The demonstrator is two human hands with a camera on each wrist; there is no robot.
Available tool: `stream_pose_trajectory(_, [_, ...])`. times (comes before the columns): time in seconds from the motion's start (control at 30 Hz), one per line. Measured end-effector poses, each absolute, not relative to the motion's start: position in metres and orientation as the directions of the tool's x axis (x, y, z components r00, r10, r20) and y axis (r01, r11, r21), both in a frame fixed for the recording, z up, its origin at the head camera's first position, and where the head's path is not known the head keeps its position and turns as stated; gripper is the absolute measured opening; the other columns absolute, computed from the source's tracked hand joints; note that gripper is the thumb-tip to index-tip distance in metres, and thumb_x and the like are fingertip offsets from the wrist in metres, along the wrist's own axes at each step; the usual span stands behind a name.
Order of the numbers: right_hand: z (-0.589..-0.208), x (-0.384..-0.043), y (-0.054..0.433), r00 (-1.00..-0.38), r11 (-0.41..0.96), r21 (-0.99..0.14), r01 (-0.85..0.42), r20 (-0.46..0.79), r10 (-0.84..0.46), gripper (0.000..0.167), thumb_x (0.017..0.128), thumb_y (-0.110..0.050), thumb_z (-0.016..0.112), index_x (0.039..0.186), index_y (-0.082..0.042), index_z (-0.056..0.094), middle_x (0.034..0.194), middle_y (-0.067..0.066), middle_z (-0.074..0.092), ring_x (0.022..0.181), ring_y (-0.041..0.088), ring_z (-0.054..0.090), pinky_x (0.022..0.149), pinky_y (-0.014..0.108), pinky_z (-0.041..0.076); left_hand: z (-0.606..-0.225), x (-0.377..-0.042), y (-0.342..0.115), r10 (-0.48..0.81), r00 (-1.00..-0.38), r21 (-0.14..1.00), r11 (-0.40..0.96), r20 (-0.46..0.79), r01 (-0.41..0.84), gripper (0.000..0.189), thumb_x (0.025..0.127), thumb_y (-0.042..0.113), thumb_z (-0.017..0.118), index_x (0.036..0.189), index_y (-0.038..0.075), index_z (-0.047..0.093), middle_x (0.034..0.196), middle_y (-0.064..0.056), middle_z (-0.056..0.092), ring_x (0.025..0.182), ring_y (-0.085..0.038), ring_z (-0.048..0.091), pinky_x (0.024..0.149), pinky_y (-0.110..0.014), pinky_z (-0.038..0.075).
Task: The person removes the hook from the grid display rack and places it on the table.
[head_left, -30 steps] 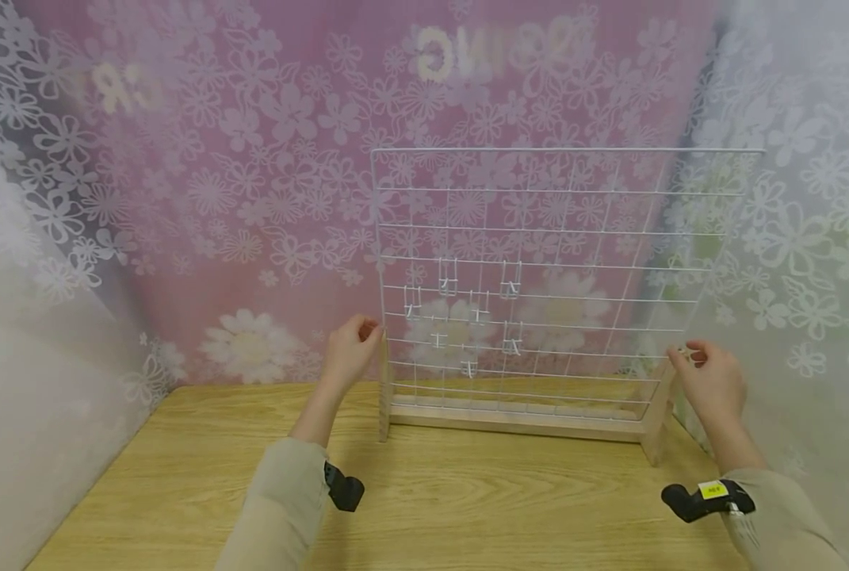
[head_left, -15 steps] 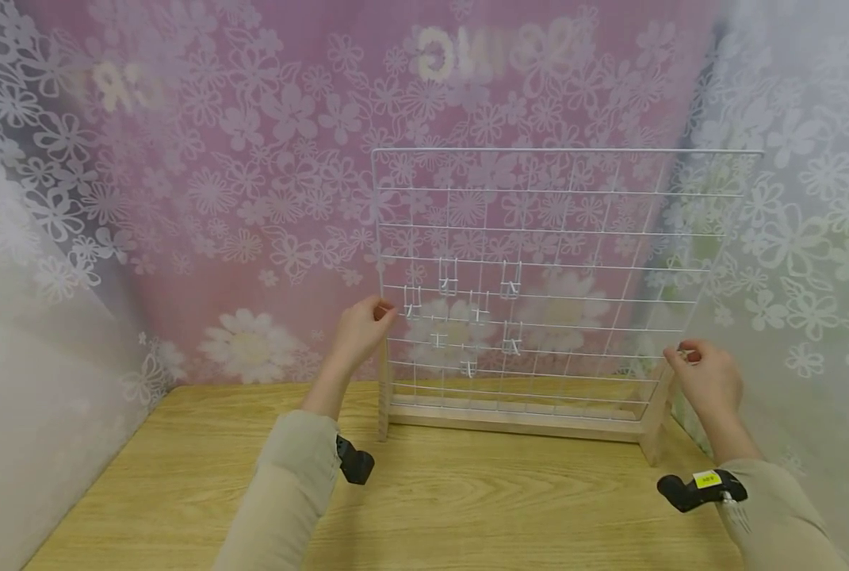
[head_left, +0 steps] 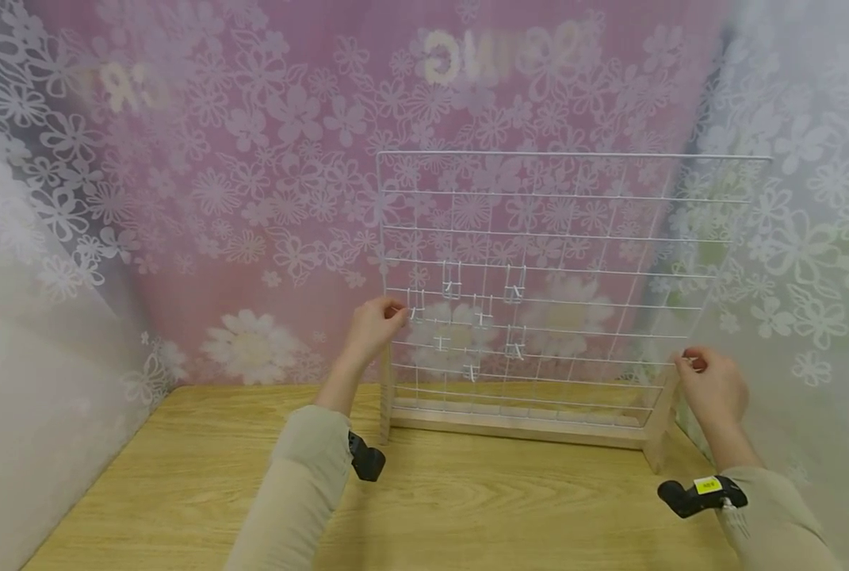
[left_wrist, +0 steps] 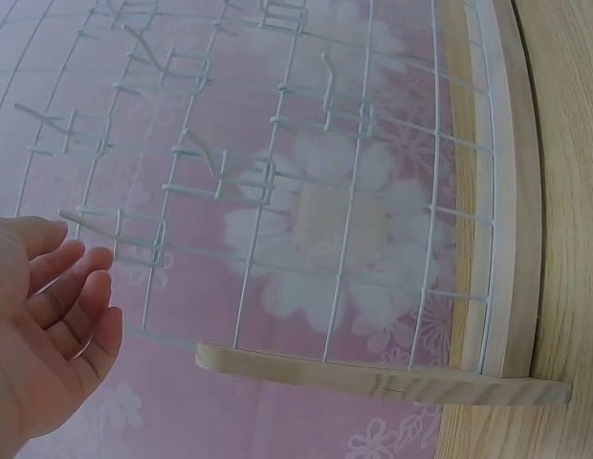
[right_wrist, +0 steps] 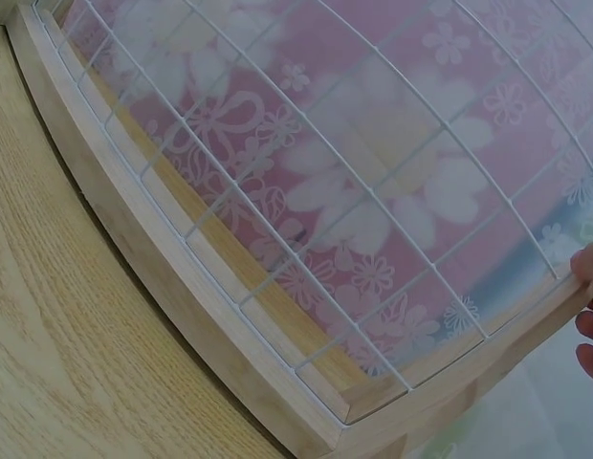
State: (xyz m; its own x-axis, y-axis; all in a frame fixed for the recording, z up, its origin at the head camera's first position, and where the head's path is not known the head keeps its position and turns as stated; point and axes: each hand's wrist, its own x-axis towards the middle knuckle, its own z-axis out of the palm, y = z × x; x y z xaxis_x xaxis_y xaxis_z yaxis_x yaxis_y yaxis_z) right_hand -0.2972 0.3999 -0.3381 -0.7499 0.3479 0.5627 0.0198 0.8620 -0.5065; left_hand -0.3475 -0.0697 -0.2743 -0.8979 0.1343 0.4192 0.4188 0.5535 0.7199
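The wire grid (head_left: 560, 269) and its hooks (head_left: 514, 293) are seen as smooth, white-coated metal. The stand (head_left: 517, 429) is made of pale, matt wood. The tabletop (head_left: 467, 507) is finished in smooth wood grain. Matt cloth is noted for the sleeves (head_left: 303, 468), matt black plastic for the wrist mounts (head_left: 367, 457). The backdrop (head_left: 288, 198), smooth and printed, cannot be identified as cloth or plastic.

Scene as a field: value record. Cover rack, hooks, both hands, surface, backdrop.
rack: white wire grid in wooden stand
hooks: seven, white, toward grid's left side
left hand: beside leftmost hook, fingers loosely bent; contact unclear
right hand: holds upper end of stand's right post
surface: wood-grain table
backdrop: floral sheeting, pink and whitish
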Motion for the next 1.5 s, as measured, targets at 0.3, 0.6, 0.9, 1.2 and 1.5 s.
stream_pose_trajectory(0.3, [-0.339,-0.297,0.403,-0.741,0.874,-0.485,-0.003,0.589,0.324,0.028,0.092,-0.018,0.053,0.102,0.008,0.06,0.091,0.027,0.058,0.082,0.041,0.052,0.061,0.042,0.036,-0.276,-0.354,-0.063,0.124,-0.913,0.779,0.485,0.389,0.398,0.025,0.093,0.017,0.056,0.108,0.0,0.064,0.091,-0.012,0.067,0.079,-0.024,0.064,0.071,-0.033,0.052])
stream_pose_trajectory(0.6, [-0.33,-0.296,0.403,-0.765,0.888,-0.46,0.006,0.57,0.3,0.027,0.092,-0.017,0.054,0.1,0.008,0.059,0.089,0.027,0.059,0.079,0.041,0.054,0.059,0.042,0.036,-0.275,-0.36,-0.058,0.126,-0.942,0.856,0.393,0.31,0.334,0.023,0.093,0.015,0.056,0.106,-0.003,0.063,0.086,-0.014,0.066,0.074,-0.023,0.063,0.072,-0.033,0.052])
stream_pose_trajectory(0.9, [-0.33,-0.299,0.404,-0.783,0.896,-0.443,0.017,0.551,0.287,0.027,0.091,-0.019,0.051,0.098,0.007,0.059,0.093,0.027,0.06,0.08,0.041,0.055,0.056,0.04,0.037,-0.274,-0.361,-0.057,0.155,-0.95,0.887,0.343,0.271,0.309,0.022,0.091,0.012,0.056,0.104,-0.004,0.064,0.085,-0.014,0.066,0.073,-0.023,0.062,0.07,-0.033,0.052])
stream_pose_trajectory(1.2, [-0.332,-0.298,0.401,-0.782,0.874,-0.483,0.059,0.522,0.341,0.029,0.093,-0.019,0.051,0.103,0.007,0.058,0.096,0.027,0.059,0.083,0.041,0.054,0.059,0.043,0.038,-0.272,-0.359,-0.051,0.156,-0.962,0.929,0.263,0.226,0.261,0.02,0.09,0.008,0.056,0.104,-0.004,0.064,0.085,-0.013,0.066,0.075,-0.025,0.061,0.079,-0.044,0.049])
stream_pose_trajectory(1.5, [-0.334,-0.299,0.399,-0.765,0.784,-0.61,0.118,0.448,0.463,0.039,0.094,-0.028,0.049,0.109,0.007,0.057,0.104,0.027,0.058,0.09,0.04,0.053,0.063,0.038,0.037,-0.271,-0.361,-0.049,0.129,-0.973,0.959,0.186,0.191,0.213,0.016,0.089,0.006,0.059,0.098,-0.005,0.064,0.075,-0.006,0.065,0.067,-0.02,0.059,0.073,-0.039,0.05])
